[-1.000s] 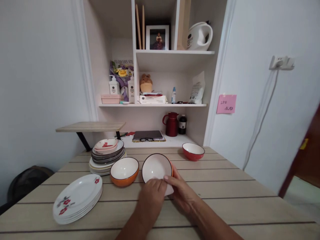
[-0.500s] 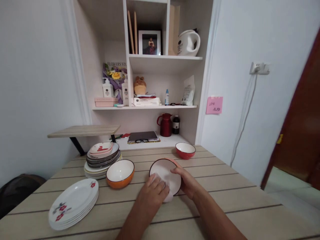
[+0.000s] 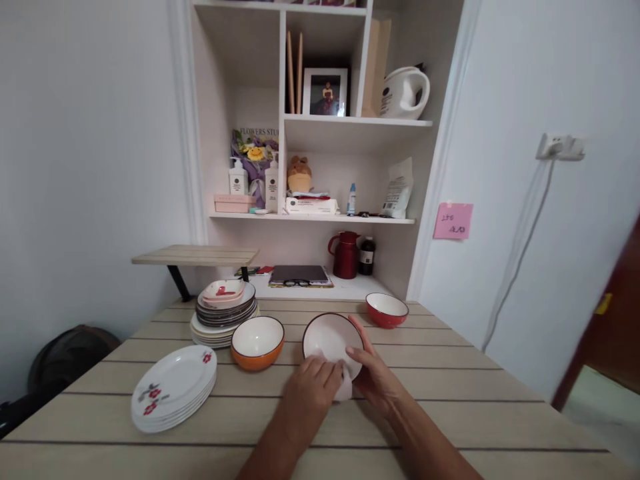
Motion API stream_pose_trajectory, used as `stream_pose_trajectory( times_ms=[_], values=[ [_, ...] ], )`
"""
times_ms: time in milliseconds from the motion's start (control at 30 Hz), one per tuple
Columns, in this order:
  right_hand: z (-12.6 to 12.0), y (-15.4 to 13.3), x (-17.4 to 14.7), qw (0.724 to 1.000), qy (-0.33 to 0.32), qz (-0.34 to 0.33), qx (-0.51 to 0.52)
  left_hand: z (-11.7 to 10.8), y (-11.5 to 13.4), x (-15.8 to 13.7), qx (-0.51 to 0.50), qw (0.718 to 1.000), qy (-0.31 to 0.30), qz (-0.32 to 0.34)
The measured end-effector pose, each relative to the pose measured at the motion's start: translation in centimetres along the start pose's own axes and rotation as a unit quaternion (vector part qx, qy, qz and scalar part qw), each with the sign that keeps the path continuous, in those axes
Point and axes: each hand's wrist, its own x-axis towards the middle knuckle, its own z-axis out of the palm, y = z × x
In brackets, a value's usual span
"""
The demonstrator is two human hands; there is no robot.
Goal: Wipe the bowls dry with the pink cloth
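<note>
Tilted toward me over the table, a dark-rimmed bowl [image 3: 327,333] shows its white inside. My right hand [image 3: 373,373] grips its right side, thumb over the rim and fingers behind. At the bowl's lower edge, my left hand [image 3: 313,390] has its fingers curled on a pale cloth [image 3: 344,388], pressed against the inside. Left of the bowl stands an orange bowl [image 3: 257,345], white within. Farther back on the right sits a red bowl [image 3: 387,311]. The outside of the held bowl is hidden.
White oval plates with red flowers [image 3: 175,387] are stacked at the left. Behind them rises a stack of mixed plates [image 3: 225,320] topped by small square dishes. A raised wooden shelf [image 3: 197,255], a laptop [image 3: 299,274] and a red jug [image 3: 345,255] are at the back.
The camera view has swung left, so the scene sits farther right. My left hand has shifted on the bowl's inside with the cloth; my right hand keeps its hold.
</note>
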Motion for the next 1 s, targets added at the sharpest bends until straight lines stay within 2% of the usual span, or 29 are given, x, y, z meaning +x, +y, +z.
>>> stream_pose_trajectory(
  times_ms=[67,167,300,500,567,700,900,1000],
  values=[
    [0.1,0.5,0.2,1.000,0.002,0.019,0.011,-0.1,0.2,0.0,-0.012,1.000,-0.007,-0.021],
    [0.3,1.1,0.4,0.998,0.039,0.045,0.033,-0.2,0.5,-0.1,-0.022,0.999,-0.003,-0.038],
    [0.8,1.8,0.2,0.992,0.106,0.039,0.057,-0.4,1.1,0.0,-0.017,0.999,0.021,-0.039],
    [1.3,3.0,-0.5,0.987,0.154,0.020,0.050,-0.1,2.2,0.3,-0.011,0.996,0.013,-0.088],
    [1.2,3.2,-0.4,0.986,0.155,0.040,0.043,-0.2,2.3,0.2,-0.023,0.996,0.014,-0.083],
    [0.7,3.0,-0.1,0.983,0.150,0.105,0.014,-0.9,2.3,0.0,-0.073,0.997,0.001,-0.029],
    [0.0,0.8,0.1,0.990,0.132,0.055,0.002,-1.2,2.1,0.0,-0.089,0.994,-0.055,0.006],
    [-0.2,-0.3,0.1,0.993,0.112,0.009,-0.039,-0.4,1.8,-0.2,-0.095,0.992,-0.087,-0.021]
  ],
)
